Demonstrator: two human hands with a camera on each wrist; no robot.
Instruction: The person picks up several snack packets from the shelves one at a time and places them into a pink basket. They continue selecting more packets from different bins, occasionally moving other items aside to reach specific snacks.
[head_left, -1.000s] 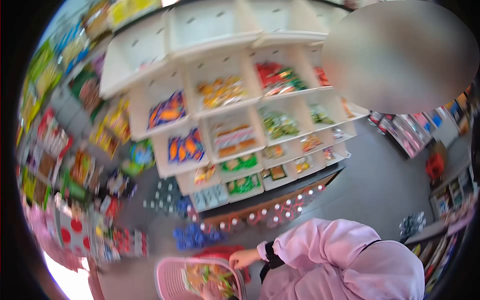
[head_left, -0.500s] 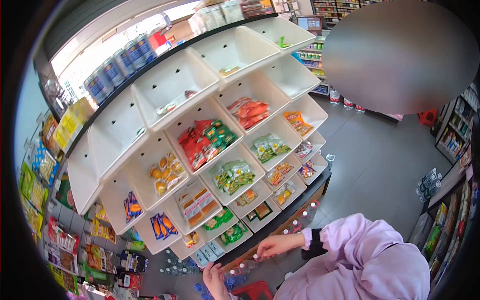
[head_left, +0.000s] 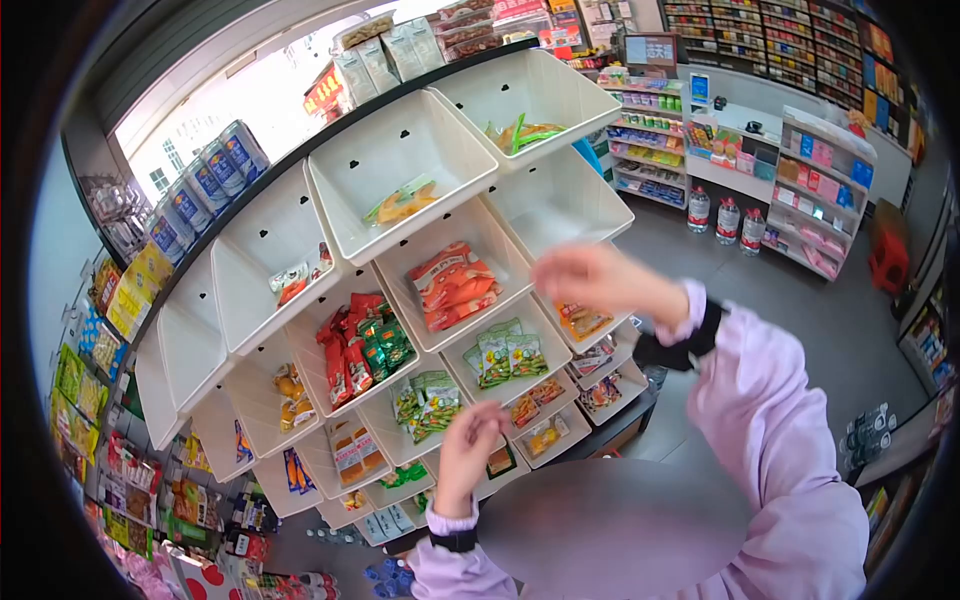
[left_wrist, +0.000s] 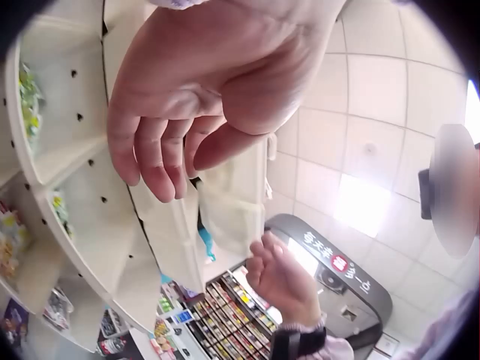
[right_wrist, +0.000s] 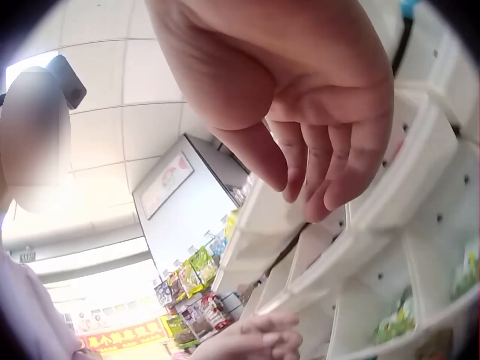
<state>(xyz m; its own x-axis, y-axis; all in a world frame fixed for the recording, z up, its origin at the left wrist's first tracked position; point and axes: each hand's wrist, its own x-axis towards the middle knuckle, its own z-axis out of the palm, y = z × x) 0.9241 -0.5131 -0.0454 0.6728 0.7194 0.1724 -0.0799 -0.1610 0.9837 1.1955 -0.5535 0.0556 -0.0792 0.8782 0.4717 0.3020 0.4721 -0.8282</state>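
My right hand (head_left: 605,283) is raised in front of the white display bins, blurred, near an orange packet (head_left: 582,322) and a bin of red packets (head_left: 452,285). Lower down, my left hand (head_left: 468,455) hovers before the bins with green snack packets (head_left: 425,405). In the left wrist view the left hand (left_wrist: 217,82) hangs with loosely bent fingers and nothing in them. The right wrist view shows the right hand (right_wrist: 300,90) likewise relaxed and holding nothing. Yellow-green packets (head_left: 525,135) lie in the top right bin.
Blue cans (head_left: 222,165) line the rack's top ledge. Bagged snacks (head_left: 85,380) hang on the left wall. Water bottles (head_left: 727,220) stand on the floor by the counter (head_left: 735,165), and a red stool (head_left: 888,260) is at far right.
The head view has swung upward and the pink basket has left it. Both hands have risen from the basket to in front of the bins, the right one higher.
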